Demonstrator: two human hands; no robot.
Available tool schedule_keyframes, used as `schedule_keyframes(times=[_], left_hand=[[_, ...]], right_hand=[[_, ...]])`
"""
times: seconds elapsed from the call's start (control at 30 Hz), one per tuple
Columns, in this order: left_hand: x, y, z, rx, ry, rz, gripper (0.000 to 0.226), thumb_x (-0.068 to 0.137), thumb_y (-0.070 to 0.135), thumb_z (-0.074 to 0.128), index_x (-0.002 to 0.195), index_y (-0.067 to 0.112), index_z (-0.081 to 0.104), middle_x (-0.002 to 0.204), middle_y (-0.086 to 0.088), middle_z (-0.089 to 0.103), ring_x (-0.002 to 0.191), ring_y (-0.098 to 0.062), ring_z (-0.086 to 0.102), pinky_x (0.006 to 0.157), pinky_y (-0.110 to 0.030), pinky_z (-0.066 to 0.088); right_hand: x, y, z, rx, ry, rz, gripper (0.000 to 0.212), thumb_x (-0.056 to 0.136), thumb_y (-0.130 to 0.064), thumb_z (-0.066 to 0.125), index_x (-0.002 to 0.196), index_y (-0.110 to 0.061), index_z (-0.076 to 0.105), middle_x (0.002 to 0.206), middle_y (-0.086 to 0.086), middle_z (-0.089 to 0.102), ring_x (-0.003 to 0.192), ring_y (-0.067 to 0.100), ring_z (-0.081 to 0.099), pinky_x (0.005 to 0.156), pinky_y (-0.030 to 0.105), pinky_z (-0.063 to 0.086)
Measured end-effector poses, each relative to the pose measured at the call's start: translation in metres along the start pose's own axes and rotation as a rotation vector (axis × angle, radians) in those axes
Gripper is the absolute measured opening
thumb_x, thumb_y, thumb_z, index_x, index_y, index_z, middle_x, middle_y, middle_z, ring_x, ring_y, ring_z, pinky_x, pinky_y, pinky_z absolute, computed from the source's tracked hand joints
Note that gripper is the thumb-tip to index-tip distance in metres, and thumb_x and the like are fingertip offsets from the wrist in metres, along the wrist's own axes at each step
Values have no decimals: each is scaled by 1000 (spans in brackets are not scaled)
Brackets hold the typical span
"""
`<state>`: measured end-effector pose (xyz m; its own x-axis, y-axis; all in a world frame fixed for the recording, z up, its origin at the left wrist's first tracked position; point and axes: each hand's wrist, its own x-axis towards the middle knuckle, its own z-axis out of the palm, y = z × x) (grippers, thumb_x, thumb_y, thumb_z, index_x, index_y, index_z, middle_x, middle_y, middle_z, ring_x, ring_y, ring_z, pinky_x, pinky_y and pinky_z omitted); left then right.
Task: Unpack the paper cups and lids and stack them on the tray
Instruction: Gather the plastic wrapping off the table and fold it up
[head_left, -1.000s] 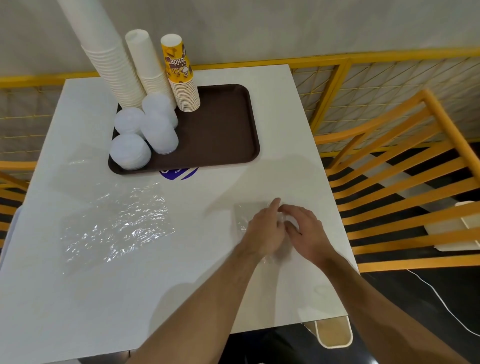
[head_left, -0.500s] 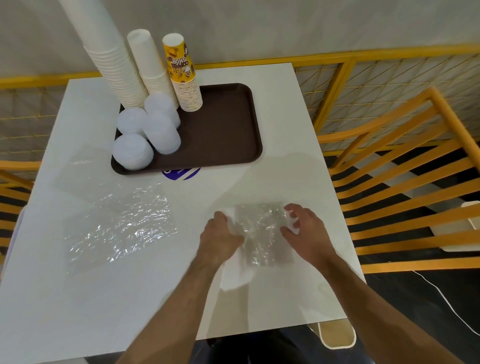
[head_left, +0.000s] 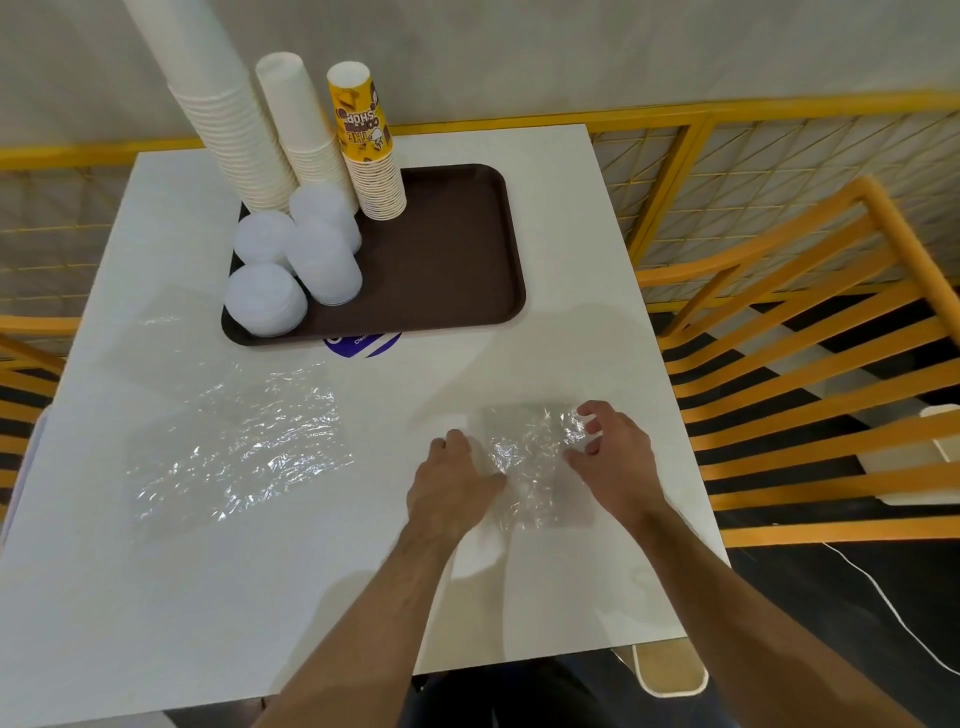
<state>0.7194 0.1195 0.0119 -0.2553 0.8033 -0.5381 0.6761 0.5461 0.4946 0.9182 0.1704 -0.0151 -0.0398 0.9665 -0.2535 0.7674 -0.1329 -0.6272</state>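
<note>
I see both hands on a clear plastic wrapper (head_left: 530, 457) at the near right tabletop (head_left: 467, 597): left grip (head_left: 451, 480) pinching its edge, right grip (head_left: 613, 460) likewise. Cups (head_left: 311, 140) and lids (head_left: 266, 299) stand on the far tray (head_left: 457, 260).

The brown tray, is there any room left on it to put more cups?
Yes. The right half of the brown plastic tray is bare, from the yellow printed cup stack to its right rim. The left half is crowded: two white paper cup stacks at the back, four white lid stacks in front.
</note>
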Motion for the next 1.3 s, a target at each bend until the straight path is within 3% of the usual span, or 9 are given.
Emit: schedule_keyframes(times=[0.1, 0.27, 0.47, 0.53, 0.77, 0.9, 1.0, 1.17, 1.3], left_hand=[[-6, -11, -1, -137, -12, 118, 36, 89, 33, 65, 118, 23, 47, 117, 3, 48, 85, -11, 52, 79, -26, 40], [-20, -28, 15, 26, -114, 350, 69, 67, 49, 78, 121, 26, 42, 116, 10, 35, 101, -13, 50, 88, -30, 48], [-25, -22, 33, 153, 162, 460, 23, 81, 23, 67, 96, 14, 52, 92, 4, 41, 70, -19, 48, 59, -32, 45], [-27, -23, 32, 153, 177, 441, 12, 86, 19, 59, 91, 16, 49, 87, 6, 41, 68, -17, 43, 59, -28, 39], [-29, -31, 25, 45, 148, 356, 11, 89, 20, 56, 93, 21, 46, 88, 7, 49, 75, -23, 54, 72, -37, 49], [-30, -23, 32, 87, 162, 323, 36, 82, 39, 66, 104, 20, 46, 100, 8, 43, 76, -19, 53, 65, -34, 49], [-25, -18, 38, 137, 206, 360, 29, 81, 29, 66, 100, 16, 48, 97, 3, 44, 71, -23, 54, 56, -34, 48], [-24, -23, 34, 87, 204, 399, 11, 87, 8, 52, 95, 14, 49, 92, 3, 43, 68, -22, 43, 60, -31, 35], [-23, -30, 24, -47, 48, 335, 24, 83, 21, 67, 102, 18, 51, 100, 6, 47, 77, -20, 54, 73, -30, 45]], right_hand=[[6, 1, 1, -4, 10, 18, 49, 85, -17, 79, 128, -21, 56, 108, 2, 64, 83, 13, 64, 75, 23, 52], [12, 2, 0, -4, 5, 37, 52, 84, -20, 81, 129, -22, 56, 106, 1, 65, 88, 17, 66, 75, 25, 55], [14, 2, 1, -27, -4, 38, 51, 82, -21, 82, 127, -22, 57, 107, 1, 66, 89, 17, 66, 80, 27, 55], [14, 1, 1, -27, -2, 39, 50, 83, -20, 82, 127, -21, 58, 106, 1, 65, 89, 17, 66, 79, 25, 53], [12, 1, 2, -26, 10, 32, 48, 83, -18, 81, 126, -20, 59, 108, 2, 65, 88, 17, 66, 78, 26, 55], [11, 1, 2, -47, 16, 20, 48, 83, -18, 81, 125, -21, 59, 106, 2, 65, 87, 17, 66, 80, 32, 59], [11, 0, 1, -48, 13, 17, 49, 82, -17, 82, 126, -20, 59, 106, 2, 65, 87, 16, 66, 79, 30, 58], [10, 0, 1, -59, 8, 20, 50, 82, -17, 82, 126, -21, 58, 106, 2, 65, 86, 16, 65, 76, 24, 54], [10, -1, 1, -53, 13, 14, 49, 83, -17, 81, 126, -21, 58, 106, 1, 65, 86, 15, 65, 75, 23, 53]])
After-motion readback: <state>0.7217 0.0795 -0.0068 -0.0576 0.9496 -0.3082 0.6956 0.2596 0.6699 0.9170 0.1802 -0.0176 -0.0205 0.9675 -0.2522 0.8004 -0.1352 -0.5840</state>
